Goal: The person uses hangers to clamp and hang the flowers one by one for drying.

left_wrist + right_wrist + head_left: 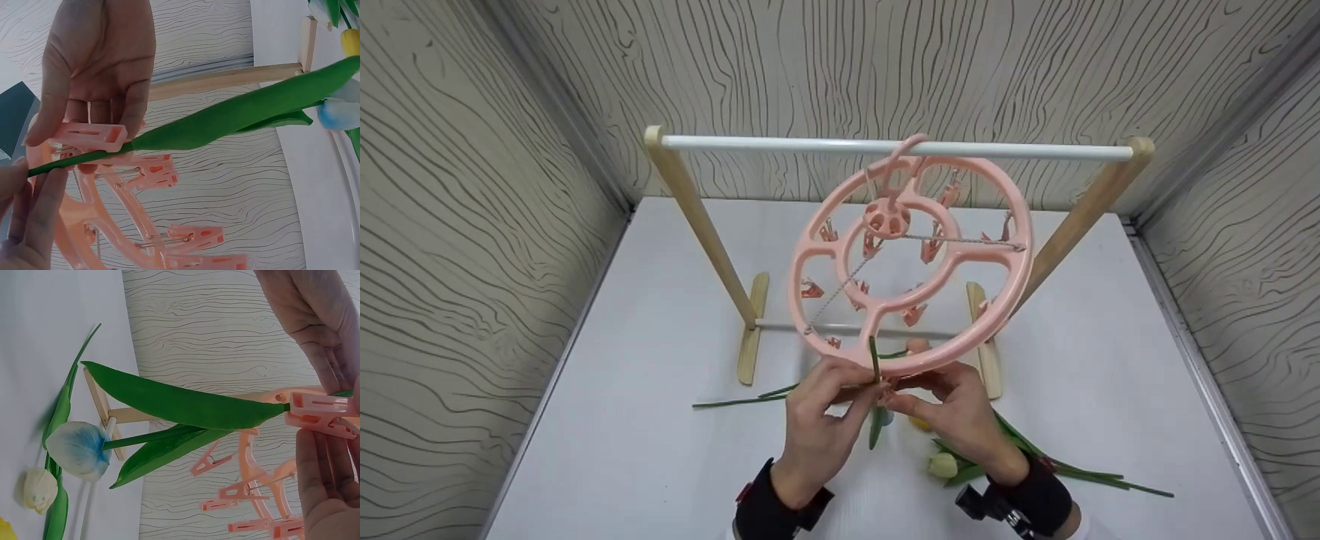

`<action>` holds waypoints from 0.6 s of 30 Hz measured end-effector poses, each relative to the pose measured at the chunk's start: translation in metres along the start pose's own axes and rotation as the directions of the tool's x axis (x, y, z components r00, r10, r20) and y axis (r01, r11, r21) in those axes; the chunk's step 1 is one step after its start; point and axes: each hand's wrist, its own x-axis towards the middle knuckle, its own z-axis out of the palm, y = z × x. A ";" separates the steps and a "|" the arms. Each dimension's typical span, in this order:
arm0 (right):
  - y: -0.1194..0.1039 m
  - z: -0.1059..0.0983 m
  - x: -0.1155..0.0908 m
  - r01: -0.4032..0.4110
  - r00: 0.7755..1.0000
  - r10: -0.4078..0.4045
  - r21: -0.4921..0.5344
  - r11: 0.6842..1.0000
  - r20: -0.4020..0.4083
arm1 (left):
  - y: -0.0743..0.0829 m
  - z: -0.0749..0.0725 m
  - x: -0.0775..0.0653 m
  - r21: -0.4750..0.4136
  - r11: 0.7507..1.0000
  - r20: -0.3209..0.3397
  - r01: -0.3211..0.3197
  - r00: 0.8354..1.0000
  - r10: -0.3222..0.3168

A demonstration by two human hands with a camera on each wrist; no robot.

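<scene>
My left hand pinches the thin green stem of an artificial tulip with blue-and-white petals. The flower hangs head down, its long green leaf sloping below the fingers. Facing it, my right hand pinches a pink clothespin between thumb and fingers. In the left wrist view the stem runs along this clip's jaws, under the front rim of a round pink drying hanger. The left fingertips are right beside the clip.
The hanger tilts forward, hooked on the white bar of a wooden stand. More pink clothespins dangle from its rings. On the white table lie a white tulip, a yellow flower and several green stems.
</scene>
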 end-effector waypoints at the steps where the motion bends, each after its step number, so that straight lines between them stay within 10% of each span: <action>1: 0.001 0.000 0.000 -0.001 1.000 0.001 -0.003 1.000 -0.001 | 0.000 0.000 0.000 -0.003 1.000 -0.003 0.003 1.000 -0.003; 18: 0.032 -0.038 -0.020 -0.056 0.998 0.056 -0.066 0.996 0.001 | -0.007 -0.003 0.003 -0.016 1.000 -0.045 -0.013 0.999 0.013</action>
